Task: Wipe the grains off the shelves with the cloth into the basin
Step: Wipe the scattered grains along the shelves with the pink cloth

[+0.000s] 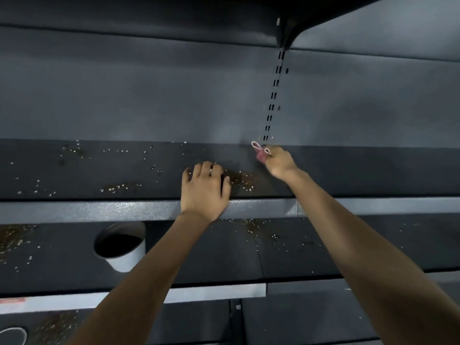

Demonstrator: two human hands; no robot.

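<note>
Your left hand [204, 189] lies palm-down on the dark grey metal upper shelf [74, 170], its fingers spread and only lightly bent, holding nothing; the heel of the hand overhangs the shelf's paler front lip [99, 211]. Just to the right of your fingers sits a patch of pale scattered grains with brown dust [242, 181], and more grains are strewn to the left along the same shelf.

Your right hand [278, 161] reaches farther back, near the rear edge of the shelf below the slotted upright strip [273, 95] in the grey back panel. Its fingers are curled around a small bunched pink cloth with white-edged loops [260, 151], which pokes out to the left of the hand, close to the shelf surface; you cannot tell from here whether it touches.

On the lower dark shelf [224, 257], a round white basin with a dark inside [122, 247] stands to the lower left of your left hand, partly hidden under the upper shelf's lip. Grains and brown specks also lie on this lower shelf.
</note>
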